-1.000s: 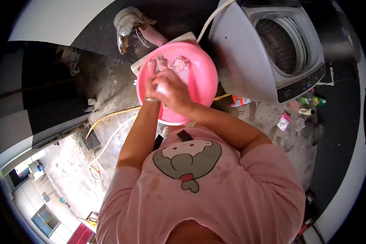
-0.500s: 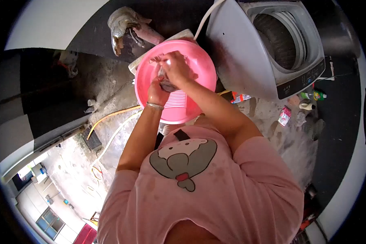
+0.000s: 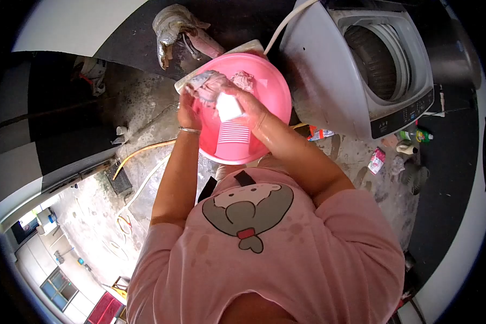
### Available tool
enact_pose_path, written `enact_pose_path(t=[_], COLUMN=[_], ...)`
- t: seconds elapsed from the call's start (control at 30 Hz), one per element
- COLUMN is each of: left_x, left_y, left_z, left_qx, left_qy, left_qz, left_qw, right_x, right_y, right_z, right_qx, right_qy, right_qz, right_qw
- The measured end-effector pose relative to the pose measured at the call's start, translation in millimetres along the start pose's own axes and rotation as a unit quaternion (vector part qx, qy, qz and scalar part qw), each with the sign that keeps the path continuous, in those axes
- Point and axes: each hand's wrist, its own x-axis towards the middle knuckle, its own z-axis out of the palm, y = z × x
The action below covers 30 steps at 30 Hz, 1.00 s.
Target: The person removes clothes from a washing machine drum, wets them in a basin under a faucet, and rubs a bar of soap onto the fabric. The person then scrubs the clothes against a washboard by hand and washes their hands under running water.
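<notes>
Over the pink basin [image 3: 278, 97], my left hand [image 3: 188, 112] is closed on a wet pink and grey cloth [image 3: 208, 85], bunched up near the rim. My right hand [image 3: 251, 110] is curled round a white block, apparently a bar of soap [image 3: 229, 107], close beside the cloth. Some of its fingers are hidden behind these things. Inside the basin, another crumpled pink cloth [image 3: 243, 81] lies toward the far side. A ribbed pink washboard [image 3: 234, 134] slopes at the near side, below my hands.
A top-opening washing machine [image 3: 356, 70] stands at the right. A plastic-wrapped tap [image 3: 173, 27] is behind the basin. Hoses [image 3: 146, 144] cross the wet floor at the left. A pink packet [image 3: 377, 161] and a green bottle [image 3: 424, 136] lie at the right.
My hands have moved apart. The cloth has shifted left and up, toward the rim. The white block now shows at my right hand, and the washboard and second cloth are more exposed.
</notes>
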Motion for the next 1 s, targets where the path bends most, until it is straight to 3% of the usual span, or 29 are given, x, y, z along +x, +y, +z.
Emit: enact_pose_path(t=[0.03, 0.07, 0.13, 0.17, 0.2, 0.23, 0.27, 0.3, 0.37, 0.4, 0.43, 0.5, 0.53, 0.57, 0.6, 0.7, 0.77, 0.83, 0.87, 0.93, 1.0], left_x=[1, 27, 36, 16, -6, -15, -18, -23, -34, -32, -29, -16, -17, -43, -43, -39, -36, -35, -34, -35, -40], left_y=[-10, -48, -52, -30, -5, 1, 5, 9, 4, -9, -23, -48, -55, -25, -25, -19, -18, -23, -30, -44, -36], left_z=[-11, -55, -61, -30, 2, 13, 20, 27, 37, 34, 29, 24, 23, 52, 54, 50, 40, 31, 28, 27, 23], left_qx=[-0.078, -0.215, -0.001, -0.161, -0.322, -0.288, -0.252, -0.214, -0.206, -0.227, -0.245, -0.284, -0.303, -0.175, -0.192, -0.232, -0.220, -0.187, -0.164, -0.112, -0.165], left_qy=[0.008, -0.096, -0.336, -0.298, -0.235, -0.247, -0.259, -0.269, -0.260, -0.246, -0.233, -0.210, -0.192, -0.149, -0.146, -0.176, -0.201, -0.213, -0.213, -0.223, -0.209], left_qz=[-0.046, -0.069, 0.000, -0.097, -0.180, -0.152, -0.123, -0.095, -0.112, -0.132, -0.154, -0.184, -0.202, -0.170, -0.176, -0.180, -0.172, -0.161, -0.148, -0.101, -0.142], left_qw=[0.996, 0.969, 0.942, 0.936, 0.899, 0.913, 0.924, 0.934, 0.937, 0.933, 0.928, 0.917, 0.911, 0.958, 0.954, 0.940, 0.939, 0.945, 0.952, 0.963, 0.953], right_x=[-3, -3, -11, -9, -11, -14, -23, -28, -23, -13, -4, 40, 51, 53, 54, 31, 2, 25, 38, 61, 64], right_y=[7, 14, 23, 34, 39, 43, 38, 37, 36, 42, 38, 26, 9, 0, -4, 27, 57, 49, 36, -1, -29], right_z=[5, 2, 11, 5, -5, -11, 6, 21, 44, 37, 30, -7, -9, -10, -10, 1, 13, -16, -19, -39, -64], right_qx=[-0.002, -0.014, -0.049, -0.099, -0.243, -0.383, -0.547, -0.728, -0.711, -0.771, -0.834, -0.825, -0.841, -0.853, -0.843, -0.870, -0.830, -0.789, -0.835, -0.865, -0.818], right_qy=[0.023, -0.011, -0.033, -0.001, 0.019, 0.036, 0.084, 0.140, 0.057, 0.013, -0.042, 0.136, 0.181, 0.227, 0.243, 0.171, 0.029, 0.060, 0.123, 0.251, 0.329], right_qz=[0.010, 0.039, 0.088, 0.098, 0.068, 0.038, -0.062, -0.322, -0.422, -0.420, -0.438, -0.422, -0.406, -0.384, -0.355, -0.316, -0.401, -0.396, -0.408, -0.260, -0.189], right_qw=[1.000, 0.999, 0.994, 0.990, 0.967, 0.922, 0.830, 0.589, 0.559, 0.478, 0.332, 0.350, 0.309, 0.271, 0.323, 0.336, 0.385, 0.466, 0.348, 0.348, 0.432])
